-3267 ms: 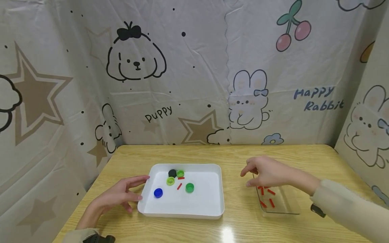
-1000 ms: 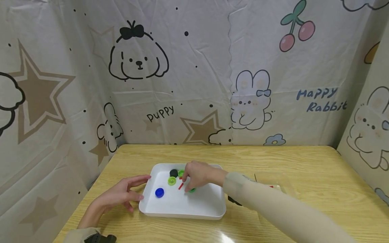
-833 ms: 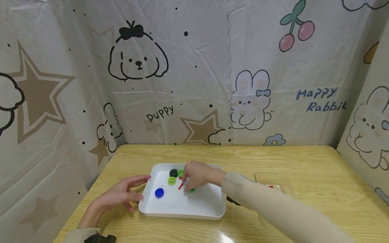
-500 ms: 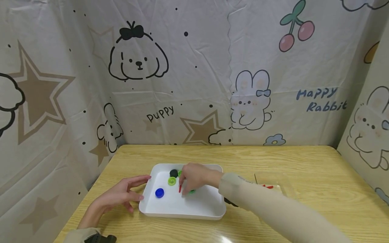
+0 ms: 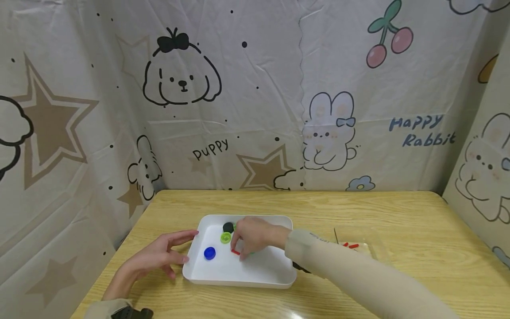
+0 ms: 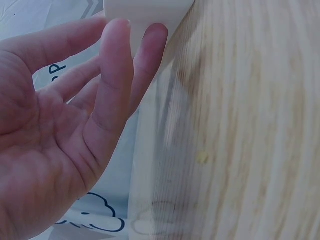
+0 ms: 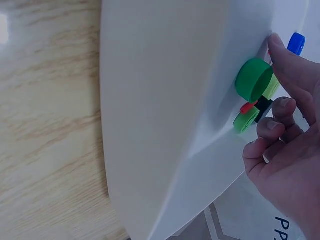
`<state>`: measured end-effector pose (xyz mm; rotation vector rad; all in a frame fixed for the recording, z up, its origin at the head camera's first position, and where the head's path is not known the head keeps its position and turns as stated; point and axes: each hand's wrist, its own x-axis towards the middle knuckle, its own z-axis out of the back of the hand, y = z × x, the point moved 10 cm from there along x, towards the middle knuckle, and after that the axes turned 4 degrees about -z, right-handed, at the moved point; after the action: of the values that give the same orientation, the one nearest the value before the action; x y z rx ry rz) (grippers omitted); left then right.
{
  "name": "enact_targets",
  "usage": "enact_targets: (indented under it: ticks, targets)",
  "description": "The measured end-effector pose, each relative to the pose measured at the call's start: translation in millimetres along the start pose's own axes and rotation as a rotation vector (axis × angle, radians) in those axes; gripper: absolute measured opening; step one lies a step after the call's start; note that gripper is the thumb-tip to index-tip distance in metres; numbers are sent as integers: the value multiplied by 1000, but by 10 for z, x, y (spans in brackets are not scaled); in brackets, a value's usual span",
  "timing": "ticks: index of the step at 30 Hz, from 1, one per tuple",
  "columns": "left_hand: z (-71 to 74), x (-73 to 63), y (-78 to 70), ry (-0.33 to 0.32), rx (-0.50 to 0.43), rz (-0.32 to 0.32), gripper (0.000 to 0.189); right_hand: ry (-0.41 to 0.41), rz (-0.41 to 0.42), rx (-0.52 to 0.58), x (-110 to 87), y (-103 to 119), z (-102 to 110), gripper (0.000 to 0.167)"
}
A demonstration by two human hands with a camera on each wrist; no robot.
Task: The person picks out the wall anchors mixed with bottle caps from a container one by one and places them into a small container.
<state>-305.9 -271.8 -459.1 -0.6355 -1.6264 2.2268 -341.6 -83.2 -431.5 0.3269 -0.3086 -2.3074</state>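
A white tray [image 5: 267, 271] lies on the table, and my left hand [image 5: 157, 254] rests its fingertips against the tray's left side, fingers loosely extended. Over the tray's middle, my right hand [image 5: 256, 234] pinches a small red stick [image 5: 236, 252] between thumb and index finger, low over the tray floor. To its left are a blue bottle cap [image 5: 209, 253], a yellow-green cap [image 5: 226, 238] and a black cap [image 5: 228, 227]. The right wrist view shows a dark green cap [image 7: 254, 80], a light green cap [image 7: 246, 120] and another red stick [image 7: 247, 107], mostly hidden by the hand in the head view.
Right of the tray, a clear shallow box [image 5: 374, 250] holds red sticks [image 5: 353, 246]; the right sleeve [image 5: 350, 266] covers much of it. The wooden table [image 5: 318, 204] ends at a printed cloth backdrop [image 5: 259, 110].
My right hand came from the clear box to the tray, then shifted slightly towards me. The red stick now lies turned between its fingertips. My left hand stays put.
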Motion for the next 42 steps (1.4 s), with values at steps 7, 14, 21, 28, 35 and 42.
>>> enact_targets:
  ticks: [7,14,21,28,35,42]
  targets:
    - [-2,-6,-11,-1,-1,8,78,14,20,4,-12,24,-2,27]
    - [-7,-14,-19,3,-5,1,78,35,38,-9,8,67,-12,28]
    - [-14,-13,-14,10,18,-6,77,52,18,2,6,36,-19,27]
    - [-10,-6,-10,12,23,-11,77,68,39,12,1,28,-42,30]
    - [-3,0,-5,3,11,-7,77,72,36,12,-17,29,-35,29]
    - [3,2,5,2,9,-5,77,72,55,13,-20,30,-45,29]
